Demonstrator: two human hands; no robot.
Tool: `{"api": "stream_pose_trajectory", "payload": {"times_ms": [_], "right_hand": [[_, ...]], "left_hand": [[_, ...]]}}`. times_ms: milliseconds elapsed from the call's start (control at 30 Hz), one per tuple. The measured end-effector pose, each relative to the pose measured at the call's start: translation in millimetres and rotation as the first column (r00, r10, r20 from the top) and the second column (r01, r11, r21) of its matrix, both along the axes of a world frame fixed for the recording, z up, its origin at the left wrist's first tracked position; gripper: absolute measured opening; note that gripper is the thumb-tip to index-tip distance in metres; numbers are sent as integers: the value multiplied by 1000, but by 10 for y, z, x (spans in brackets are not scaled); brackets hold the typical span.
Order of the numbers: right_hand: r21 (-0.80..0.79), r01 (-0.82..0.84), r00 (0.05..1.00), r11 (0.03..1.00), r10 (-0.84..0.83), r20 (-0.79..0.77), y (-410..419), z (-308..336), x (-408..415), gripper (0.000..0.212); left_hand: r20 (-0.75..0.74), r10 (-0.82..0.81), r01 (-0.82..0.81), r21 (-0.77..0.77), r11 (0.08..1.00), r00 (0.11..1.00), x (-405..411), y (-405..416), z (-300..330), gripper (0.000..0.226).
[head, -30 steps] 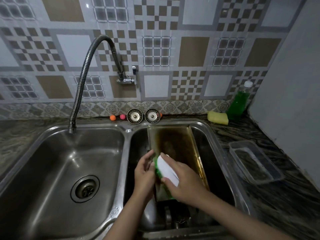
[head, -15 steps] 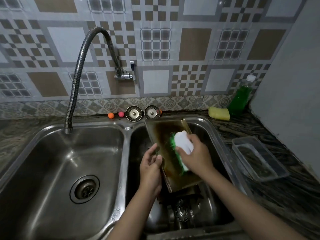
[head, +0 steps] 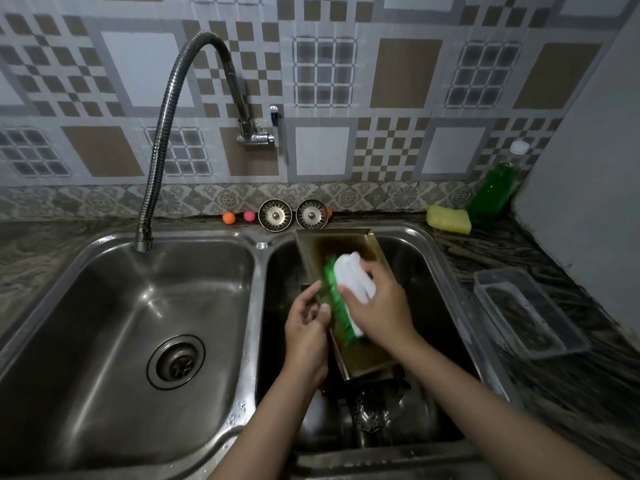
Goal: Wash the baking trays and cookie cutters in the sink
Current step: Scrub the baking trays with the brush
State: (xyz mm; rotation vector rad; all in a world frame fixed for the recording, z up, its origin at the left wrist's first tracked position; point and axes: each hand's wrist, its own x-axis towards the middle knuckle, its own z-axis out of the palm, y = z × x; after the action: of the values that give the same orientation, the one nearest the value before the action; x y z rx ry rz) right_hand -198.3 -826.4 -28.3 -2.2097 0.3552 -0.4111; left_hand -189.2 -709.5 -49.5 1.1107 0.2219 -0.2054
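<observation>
A stained, brownish baking tray (head: 367, 355) leans tilted in the right basin (head: 429, 271), its far end on the basin's back rim. My left hand (head: 306, 329) grips the tray's left edge. My right hand (head: 379, 306) is shut on a white-handled scrub brush with green bristles (head: 341, 299), pressed against the tray's inner face near its middle. Below the tray, at the basin's bottom, lie dark metal items (head: 372, 415), possibly cookie cutters, too dim to tell apart.
The left basin (head: 104, 393) has a drain (head: 175, 362) under a flexible faucet (head: 166, 109). Two sink strainers (head: 275, 214), small coloured balls (head: 229, 218), a yellow sponge (head: 448, 219) and a green soap bottle (head: 495, 188) line the back. A clear plastic container (head: 530, 313) sits on the right counter.
My right hand swept the brush from the tray's near end up toward its middle. My left hand stayed on the tray's left edge, and the tray shifted slightly.
</observation>
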Motion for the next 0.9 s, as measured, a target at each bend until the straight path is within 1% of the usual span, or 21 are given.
{"api": "stream_pose_trajectory", "payload": {"times_ms": [33, 67, 100, 200, 233, 267, 333, 367, 400, 433, 500, 567, 600, 633, 667, 733, 767, 800, 833, 867, 900], "right_hand": [[5, 36, 999, 999, -36, 3, -36, 36, 105, 51], [12, 34, 999, 999, -34, 10, -19, 46, 144, 51], [10, -2, 1000, 1000, 2, 9, 44, 36, 101, 51], [21, -161, 987, 987, 161, 10, 207, -78, -252, 49], [21, -162, 987, 987, 162, 8, 117, -117, -276, 49], [2, -135, 991, 991, 135, 0, -18, -147, -210, 49], [-13, 4, 999, 1000, -4, -37, -310, -139, 71, 52], [8, 68, 997, 998, -67, -37, -374, -80, 189, 53], [39, 94, 996, 995, -94, -3, -359, -36, 263, 53], [52, 70, 997, 996, -72, 38, -264, -15, 266, 53], [38, -89, 992, 995, 85, 94, 30, -55, 64, 52], [17, -214, 974, 977, 212, 78, 122, -192, -193, 51], [12, -214, 975, 977, 212, 72, 34, -241, -219, 51], [20, -167, 984, 986, 165, 62, -113, -274, -148, 51], [36, -83, 996, 996, 81, 45, -265, -267, -21, 50], [100, 101, 994, 990, -104, 25, -429, -130, 283, 48], [120, 129, 988, 984, -137, 65, -383, -58, 372, 47], [116, 97, 987, 989, -111, 117, -258, -17, 395, 46], [107, 30, 986, 994, -47, 159, -99, -16, 344, 46], [100, -48, 984, 994, 30, 174, 50, -36, 231, 46], [87, -115, 982, 990, 100, 159, 153, -84, 84, 46]], "left_hand": [[4, -19, 19, 13, 1000, 1000, -42, -27, -16, 40], [-1, -32, 32, 11, 999, 1000, -70, -42, -15, 40], [-5, -27, 27, 1, 1000, 1000, -62, -34, -22, 39], [1, 55, -55, 26, 998, 998, 60, 95, -44, 40], [14, 74, -75, 45, 996, 997, 93, 147, -54, 39], [30, 78, -80, 71, 994, 996, 91, 177, -45, 39], [85, 48, -58, 113, 992, 995, 44, 159, -49, 38], [115, 24, -39, 133, 990, 993, 12, 123, -52, 38], [139, 7, -29, 152, 988, 990, -18, 82, -28, 39], [164, 1, -28, 164, 986, 986, -19, 47, -14, 40], [193, 18, -54, 180, 982, 981, 56, 51, 1, 41], [192, 77, -119, 214, 970, 978, 174, 166, -22, 42], [200, 100, -147, 238, 960, 975, 209, 243, -33, 42], [220, 109, -166, 260, 951, 969, 220, 305, -56, 43], [245, 91, -163, 292, 943, 965, 198, 333, -68, 43], [301, -9, -106, 363, 926, 954, 100, 261, -74, 41], [330, -53, -82, 383, 920, 943, 48, 187, -72, 40], [351, -78, -69, 389, 919, 933, 13, 119, -50, 40], [355, -76, -70, 382, 921, 932, 21, 82, -33, 40], [350, -51, -87, 368, 926, 936, 58, 87, -22, 42], [341, -14, -115, 355, 928, 940, 116, 138, -37, 43]]}}
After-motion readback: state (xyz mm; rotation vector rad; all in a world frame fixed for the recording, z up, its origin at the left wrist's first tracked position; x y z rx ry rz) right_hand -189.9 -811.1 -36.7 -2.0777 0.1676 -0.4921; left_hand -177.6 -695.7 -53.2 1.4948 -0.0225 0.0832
